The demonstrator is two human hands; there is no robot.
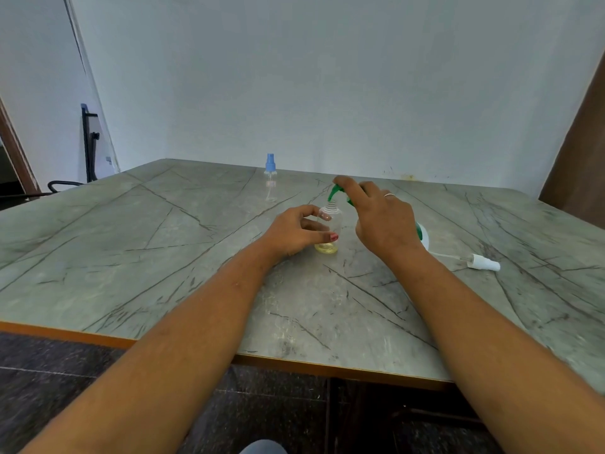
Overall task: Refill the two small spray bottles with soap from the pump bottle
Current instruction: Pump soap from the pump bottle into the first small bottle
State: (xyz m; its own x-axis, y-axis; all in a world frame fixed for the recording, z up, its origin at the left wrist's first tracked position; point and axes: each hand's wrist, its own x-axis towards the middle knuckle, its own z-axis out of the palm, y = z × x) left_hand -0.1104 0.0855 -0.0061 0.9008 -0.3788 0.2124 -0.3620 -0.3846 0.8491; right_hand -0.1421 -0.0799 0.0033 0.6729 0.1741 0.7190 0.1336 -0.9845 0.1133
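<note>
A small clear spray bottle (331, 229) stands open-necked at the table's middle with a little yellow soap at its bottom. My left hand (296, 232) grips its side. My right hand (376, 217) rests on the green pump head (334, 191) of the pump bottle, whose spout hangs just over the open neck. Most of the pump bottle is hidden behind that hand; only a white and green edge (423, 235) shows. The removed white spray cap (484, 262) with its dip tube lies to the right. A second clear spray bottle with a blue cap (270, 178) stands farther back.
The grey marble-patterned table (163, 257) has an orange front edge close to me. A pale wall stands right behind the table. A black chair (65, 185) and a black stand are at the far left, and a brown panel is at the far right.
</note>
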